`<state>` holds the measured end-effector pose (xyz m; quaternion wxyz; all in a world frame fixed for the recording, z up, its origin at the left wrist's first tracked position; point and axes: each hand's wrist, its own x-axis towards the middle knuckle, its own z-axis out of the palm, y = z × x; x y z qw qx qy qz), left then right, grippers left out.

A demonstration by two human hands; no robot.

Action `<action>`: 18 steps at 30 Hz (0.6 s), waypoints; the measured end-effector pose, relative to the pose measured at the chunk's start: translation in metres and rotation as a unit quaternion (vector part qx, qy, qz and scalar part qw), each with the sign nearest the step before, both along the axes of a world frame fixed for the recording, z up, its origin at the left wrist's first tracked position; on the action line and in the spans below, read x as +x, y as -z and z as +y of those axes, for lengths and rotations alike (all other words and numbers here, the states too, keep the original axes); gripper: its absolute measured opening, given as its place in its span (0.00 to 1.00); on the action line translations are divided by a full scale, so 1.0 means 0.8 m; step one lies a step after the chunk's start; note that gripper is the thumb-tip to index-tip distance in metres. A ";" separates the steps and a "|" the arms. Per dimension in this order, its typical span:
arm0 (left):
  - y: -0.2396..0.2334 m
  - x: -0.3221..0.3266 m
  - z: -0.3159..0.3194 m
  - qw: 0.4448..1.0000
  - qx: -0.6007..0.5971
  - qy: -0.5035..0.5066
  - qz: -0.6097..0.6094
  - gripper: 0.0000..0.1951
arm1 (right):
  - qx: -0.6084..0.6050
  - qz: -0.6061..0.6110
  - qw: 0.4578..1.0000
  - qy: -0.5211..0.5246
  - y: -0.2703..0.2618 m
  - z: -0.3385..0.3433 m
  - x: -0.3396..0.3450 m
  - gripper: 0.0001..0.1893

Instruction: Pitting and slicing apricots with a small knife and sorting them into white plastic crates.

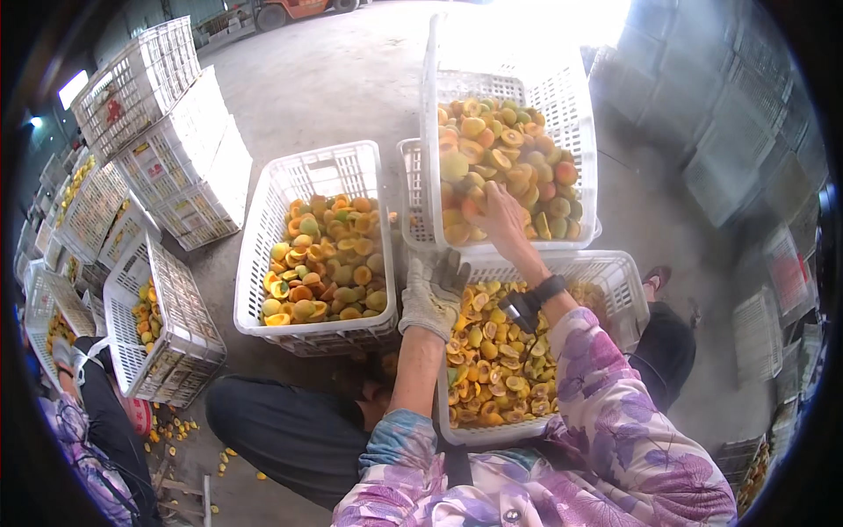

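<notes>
My right hand (506,221), bare, reaches into the raised white plastic crate (586,197) of fruit halves, apparently apricots (510,158). Its fingertips touch an orange piece near the front left; whether they grip it is hidden. A black wrist strap (548,288) with a small dark device is on that arm. My left hand (431,290), in a pale knit glove with dark fingers, is by the raised crate's front left corner. The glove hides anything in its grasp. Below both hands, a lower crate (490,435) between my legs holds more cut yellow halves (494,356).
Left of my hands stands another crate (245,296) of halves. Beyond it rises a crate stack (181,151). A co-worker's gloved hand (62,352) is at far left, near more crates. Fruit pieces (174,431) litter the floor. Stacked crates (724,151) line the right; an orange vehicle (299,8) stands behind.
</notes>
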<state>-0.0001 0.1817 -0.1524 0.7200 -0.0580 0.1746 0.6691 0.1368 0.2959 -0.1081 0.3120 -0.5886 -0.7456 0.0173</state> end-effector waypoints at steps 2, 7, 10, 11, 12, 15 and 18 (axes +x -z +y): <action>0.000 0.008 0.001 0.999 0.005 0.023 0.031 0.21 | 0.007 0.015 1.000 -0.027 -0.003 -0.009 0.012 0.24; 0.007 0.023 0.000 0.994 0.024 0.058 0.089 0.19 | -0.076 0.016 0.991 -0.110 -0.015 -0.025 0.041 0.31; 0.004 0.029 0.001 0.990 0.015 0.084 0.108 0.17 | -0.087 0.032 0.989 -0.111 0.005 -0.021 0.050 0.30; 0.009 0.031 0.004 0.989 0.015 0.087 0.120 0.16 | -0.047 0.028 0.991 -0.120 0.011 -0.023 0.058 0.29; 0.010 0.031 0.008 0.987 0.015 0.087 0.131 0.15 | -0.007 0.024 0.991 -0.131 0.012 -0.025 0.062 0.28; 0.002 0.038 0.008 0.966 0.027 0.094 0.241 0.16 | -0.128 0.144 0.975 -0.107 0.013 -0.029 0.070 0.28; -0.011 0.047 0.010 0.936 0.069 0.095 0.332 0.16 | -0.039 0.143 0.986 -0.080 0.021 -0.049 0.054 0.26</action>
